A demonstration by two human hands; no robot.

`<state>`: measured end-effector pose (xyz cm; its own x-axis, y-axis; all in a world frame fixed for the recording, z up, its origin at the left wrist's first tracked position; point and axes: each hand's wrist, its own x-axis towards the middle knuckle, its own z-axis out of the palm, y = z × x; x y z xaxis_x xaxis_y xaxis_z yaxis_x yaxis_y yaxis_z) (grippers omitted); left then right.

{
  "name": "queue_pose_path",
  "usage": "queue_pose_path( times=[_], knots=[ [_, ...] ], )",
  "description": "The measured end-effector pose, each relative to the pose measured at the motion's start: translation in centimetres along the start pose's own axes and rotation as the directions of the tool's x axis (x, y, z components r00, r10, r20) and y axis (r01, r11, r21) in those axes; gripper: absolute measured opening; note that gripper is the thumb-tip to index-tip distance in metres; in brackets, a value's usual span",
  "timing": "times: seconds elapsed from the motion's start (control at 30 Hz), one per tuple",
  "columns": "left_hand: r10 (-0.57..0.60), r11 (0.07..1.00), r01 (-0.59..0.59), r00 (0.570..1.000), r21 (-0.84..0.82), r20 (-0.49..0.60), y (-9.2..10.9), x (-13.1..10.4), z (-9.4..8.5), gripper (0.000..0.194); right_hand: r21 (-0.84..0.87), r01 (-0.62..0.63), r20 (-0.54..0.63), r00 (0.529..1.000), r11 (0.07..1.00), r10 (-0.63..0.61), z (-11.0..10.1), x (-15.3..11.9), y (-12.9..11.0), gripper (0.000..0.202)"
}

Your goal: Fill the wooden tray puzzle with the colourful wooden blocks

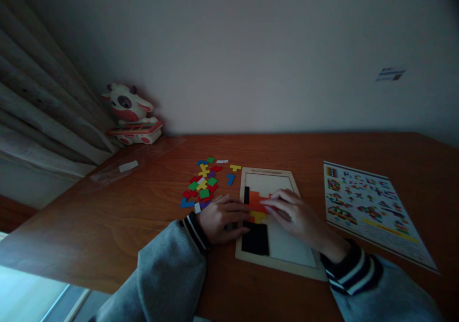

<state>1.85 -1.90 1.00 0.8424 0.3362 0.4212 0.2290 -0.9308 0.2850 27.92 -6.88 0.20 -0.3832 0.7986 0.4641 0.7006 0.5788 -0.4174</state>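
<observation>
A wooden puzzle board (279, 263) with a pale inner panel lies on the table. Orange puzzle pieces (255, 199), a yellow piece (257, 216) and black pieces (255, 239) fill part of its left side. My left hand (226, 218) rests over the board's left edge, fingers stretched out, their tips by the orange and black pieces. From the right, my right hand (291, 213) reaches over the board. Its thumb and fingertips come together at the right end of an orange piece, whose outline they partly cover.
Loose coloured puzzle pieces (202, 183) lie left of the board. A printed pattern sheet (373, 207) lies to the right. At the back left stands a cow toy with a keyboard (134, 116), beside a curtain (43, 83). A white strip (128, 166) is on the table.
</observation>
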Motion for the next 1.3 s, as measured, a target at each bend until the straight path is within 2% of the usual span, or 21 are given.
queue_pose_path(
  times=[0.23,0.57,0.77,0.83,0.9,0.97,1.03,1.13,1.23,1.3],
  knots=[
    [-0.001,1.0,0.001,1.0,0.013,0.014,0.1,0.0,-0.1,0.031,-0.045,-0.083,0.002,0.997,0.996,0.084,0.3,-0.2,0.7,0.024],
    [-0.012,1.0,0.012,1.0,0.018,0.016,-0.2,-0.2,0.2,0.031,-0.062,-0.032,0.068,0.997,0.998,0.036,0.6,-0.3,0.0,0.042],
    [0.001,0.999,0.0,1.0,0.032,-0.026,0.1,0.0,-0.1,0.026,-0.055,-0.057,0.096,0.993,0.997,0.063,0.4,-0.2,-0.4,0.035],
    [-0.027,0.998,0.031,0.998,0.055,-0.061,0.2,0.1,-0.2,0.022,-0.045,-0.057,0.079,0.995,0.997,0.06,0.4,-0.2,-0.3,0.031],
    [-0.104,0.989,0.115,0.988,0.096,-0.116,0.1,0.1,-0.2,0.02,-0.039,-0.056,0.049,0.997,0.998,0.058,0.4,-0.2,-0.2,0.027],
    [-0.224,0.954,0.257,0.954,0.158,-0.198,-0.4,0.0,-0.2,0.021,-0.029,-0.055,0.021,0.998,0.998,0.056,0.4,-0.2,0.0,0.025],
    [-0.332,0.886,0.402,0.898,0.231,-0.289,-1.3,-0.4,-0.2,0.026,-0.017,-0.05,-0.006,0.999,0.999,0.05,0.4,-0.1,0.1,0.024],
    [-0.417,0.755,0.555,0.818,0.349,-0.397,-2.8,-1.6,-0.5,0.032,-0.013,-0.048,-0.035,0.998,0.999,0.048,0.3,-0.1,0.1,0.022],
    [-0.497,0.626,0.647,0.761,0.435,-0.417,-4.1,-2.7,-1.4,0.03,-0.011,-0.061,-0.054,0.997,0.998,0.06,0.2,0.0,0.0,0.021],
    [-0.575,0.576,0.677,0.734,0.458,-0.362,-4.4,-3.1,-2.0,0.028,-0.008,-0.065,-0.065,0.996,0.998,0.065,0.2,0.0,0.0,0.021]
  ],
)
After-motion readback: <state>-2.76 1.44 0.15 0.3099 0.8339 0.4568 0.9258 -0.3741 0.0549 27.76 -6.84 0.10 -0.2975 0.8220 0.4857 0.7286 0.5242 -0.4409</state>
